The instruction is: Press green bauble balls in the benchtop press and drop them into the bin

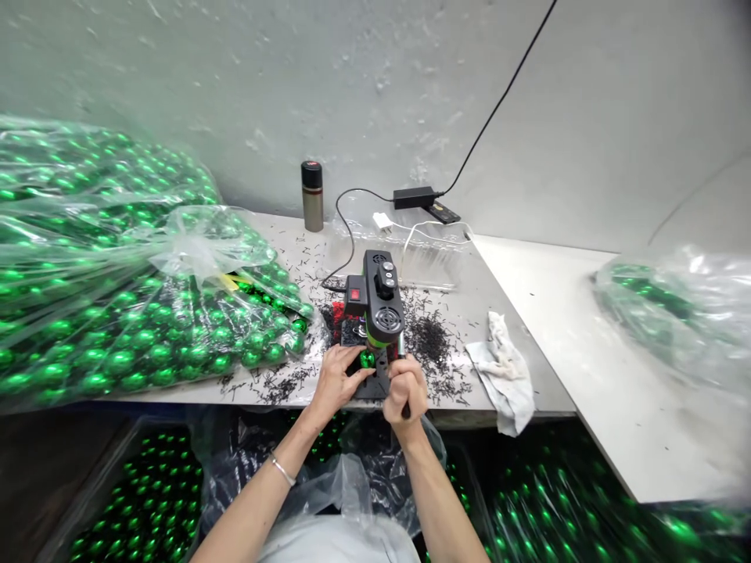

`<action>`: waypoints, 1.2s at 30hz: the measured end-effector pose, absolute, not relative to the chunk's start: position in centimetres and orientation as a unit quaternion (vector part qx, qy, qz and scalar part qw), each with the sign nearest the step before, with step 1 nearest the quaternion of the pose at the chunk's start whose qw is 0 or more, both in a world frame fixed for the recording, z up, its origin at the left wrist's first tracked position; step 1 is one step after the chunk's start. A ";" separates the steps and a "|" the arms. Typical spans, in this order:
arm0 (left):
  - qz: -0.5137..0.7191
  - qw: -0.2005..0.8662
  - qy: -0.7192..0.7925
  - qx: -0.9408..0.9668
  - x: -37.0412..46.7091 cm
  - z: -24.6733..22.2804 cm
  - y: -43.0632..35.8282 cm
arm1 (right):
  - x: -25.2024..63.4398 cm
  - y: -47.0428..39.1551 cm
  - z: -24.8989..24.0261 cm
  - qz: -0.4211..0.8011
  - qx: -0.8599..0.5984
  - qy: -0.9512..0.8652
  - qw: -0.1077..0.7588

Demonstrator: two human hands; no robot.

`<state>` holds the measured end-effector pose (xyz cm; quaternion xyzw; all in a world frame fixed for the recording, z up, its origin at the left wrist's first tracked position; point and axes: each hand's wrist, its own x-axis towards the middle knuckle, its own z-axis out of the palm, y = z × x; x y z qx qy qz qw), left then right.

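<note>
White cloth garment (337, 541) on the wearer's torso, bottom centre of frame, nearest the lens; both bare forearms run up from it, a silver-coloured bangle (283, 471) on the left wrist. Left hand (340, 375), just below frame centre: thumb and fingers closed on a small shiny green ball (367, 359), which sits directly under the front end of a black upright bench machine (381, 293) with round vents and a red switch. Right hand (407, 391), just right of it: fist wrapped round a black lever handle (406, 411), its end poking out below the fingers. Heap of tiny black pieces (431, 338) right of the machine, more strewn over the grey tabletop (498, 285); small red pieces (337, 317) at its left side. Large clear plastic bag (193, 254) of green balls fills the left of frame. Crumpled white cloth (503, 375) overhangs the table edge, right of centre. Upper centre: grey-brown bottle with black cap (313, 199), black power adapter (414, 197), white plug (382, 222).
</note>
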<state>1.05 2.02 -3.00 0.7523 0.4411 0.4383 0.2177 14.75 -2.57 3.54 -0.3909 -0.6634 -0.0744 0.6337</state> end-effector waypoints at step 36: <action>0.492 0.633 0.428 0.418 -6.6 3.0 3.8 | 13.7 -2.8 7.4 0.001 -0.430 -0.585 0.688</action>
